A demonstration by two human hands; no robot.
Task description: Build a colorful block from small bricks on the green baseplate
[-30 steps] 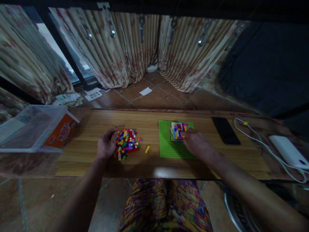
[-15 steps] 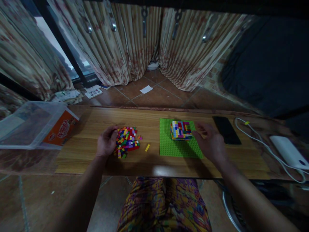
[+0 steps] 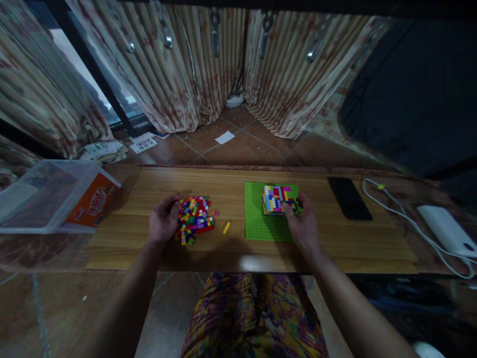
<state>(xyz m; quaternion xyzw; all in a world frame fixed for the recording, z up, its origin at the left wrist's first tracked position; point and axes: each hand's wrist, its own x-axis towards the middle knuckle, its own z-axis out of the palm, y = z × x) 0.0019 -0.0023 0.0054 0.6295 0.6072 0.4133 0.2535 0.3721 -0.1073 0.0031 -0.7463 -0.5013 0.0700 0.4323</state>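
Note:
My left hand point(image 3: 163, 219) rests at the left edge of a pile of small multicoloured toy bricks point(image 3: 196, 214). Its fingers are loosely curled but apart, and I see nothing held in them. To the right, a compact block built of coloured bricks point(image 3: 273, 199) stands on a green studded baseplate point(image 3: 261, 231). My right hand point(image 3: 303, 221) is at the right end of the built block, thumb over its front corner and fingers behind, closed round that end. The hand hides part of the block and the plate's right edge.
A lone yellow brick point(image 3: 226, 227) lies between pile and baseplate on the wooden board point(image 3: 231, 179). A clear plastic box point(image 3: 40, 199) with an orange label stands left. On the right are a black phone point(image 3: 349, 199), a white cable point(image 3: 400, 211) and a white power bank point(image 3: 447, 231).
My right hand has moved left from beside the baseplate onto the right end of the brick block. My left hand stays by the pile. The view has shifted slightly.

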